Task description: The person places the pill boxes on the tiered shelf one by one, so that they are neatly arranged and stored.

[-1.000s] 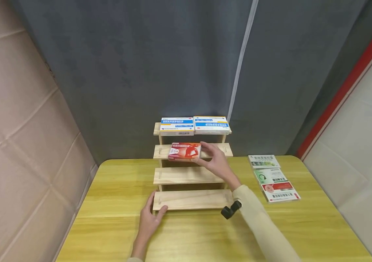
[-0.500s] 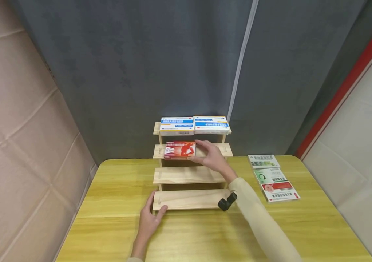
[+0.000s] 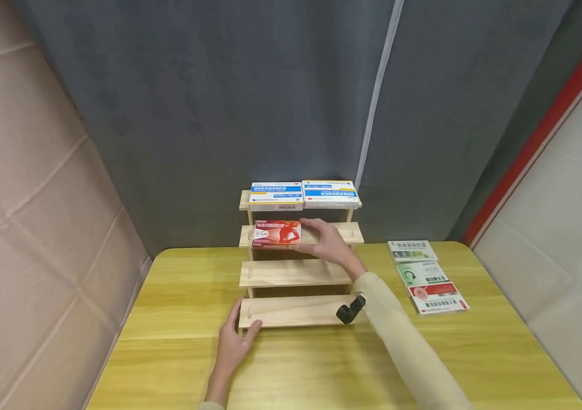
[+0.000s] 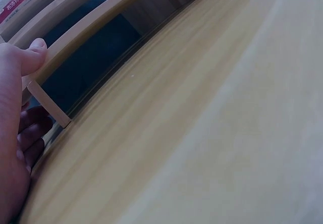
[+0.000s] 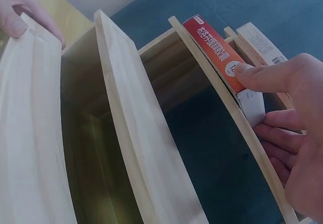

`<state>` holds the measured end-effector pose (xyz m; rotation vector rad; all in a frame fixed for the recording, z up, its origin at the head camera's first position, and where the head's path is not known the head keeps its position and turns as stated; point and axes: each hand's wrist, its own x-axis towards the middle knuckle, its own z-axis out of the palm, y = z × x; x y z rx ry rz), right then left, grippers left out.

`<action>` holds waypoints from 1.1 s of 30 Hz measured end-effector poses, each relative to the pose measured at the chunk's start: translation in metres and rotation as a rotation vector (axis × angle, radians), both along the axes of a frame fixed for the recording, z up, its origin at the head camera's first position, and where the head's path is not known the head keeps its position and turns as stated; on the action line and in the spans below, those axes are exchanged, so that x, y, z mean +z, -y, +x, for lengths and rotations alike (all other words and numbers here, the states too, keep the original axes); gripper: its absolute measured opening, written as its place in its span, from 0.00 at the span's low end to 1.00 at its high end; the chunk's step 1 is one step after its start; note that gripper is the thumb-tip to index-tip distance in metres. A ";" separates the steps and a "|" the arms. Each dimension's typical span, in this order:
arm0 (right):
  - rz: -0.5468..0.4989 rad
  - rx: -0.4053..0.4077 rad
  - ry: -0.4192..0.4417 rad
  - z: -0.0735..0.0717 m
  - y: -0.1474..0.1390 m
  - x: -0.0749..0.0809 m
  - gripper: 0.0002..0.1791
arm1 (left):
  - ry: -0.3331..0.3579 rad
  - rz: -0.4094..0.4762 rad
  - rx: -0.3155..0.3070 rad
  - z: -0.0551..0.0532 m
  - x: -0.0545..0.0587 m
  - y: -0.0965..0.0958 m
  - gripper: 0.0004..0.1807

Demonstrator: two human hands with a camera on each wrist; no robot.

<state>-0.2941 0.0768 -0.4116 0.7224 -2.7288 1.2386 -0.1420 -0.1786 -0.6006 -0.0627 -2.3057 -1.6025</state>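
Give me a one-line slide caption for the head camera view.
Right hand holding a red box at the second-highest shelf of a wooden stand, left hand gripping the lowest shelf.

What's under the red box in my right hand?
The second wooden shelf from the top lies beneath the red box. The patch of wood directly under the box is covered, so I can't see it.

The right hand (image 5: 308, 138) pinches a red-and-orange medicine box (image 5: 207, 47), thumb on its printed side, fingers at its white end. The box lies along the front edge of a wooden shelf (image 5: 241, 123), near that shelf's left end. A white box (image 5: 260, 42) rests one tier up. The left hand (image 5: 15, 7) grips the front left corner of the lowest shelf (image 5: 35, 108). Beyond hangs a blue-green backdrop (image 5: 217, 2).
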 end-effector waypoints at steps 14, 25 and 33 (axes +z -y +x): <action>0.045 -0.003 -0.017 -0.003 0.004 -0.004 0.42 | -0.007 0.000 -0.010 0.000 -0.003 0.001 0.42; 0.043 0.008 -0.083 0.015 -0.013 -0.008 0.39 | -0.012 -0.008 -0.008 -0.001 -0.003 0.000 0.42; -0.023 0.021 -0.091 0.027 -0.034 -0.010 0.38 | -0.024 -0.012 -0.003 -0.001 -0.005 0.002 0.42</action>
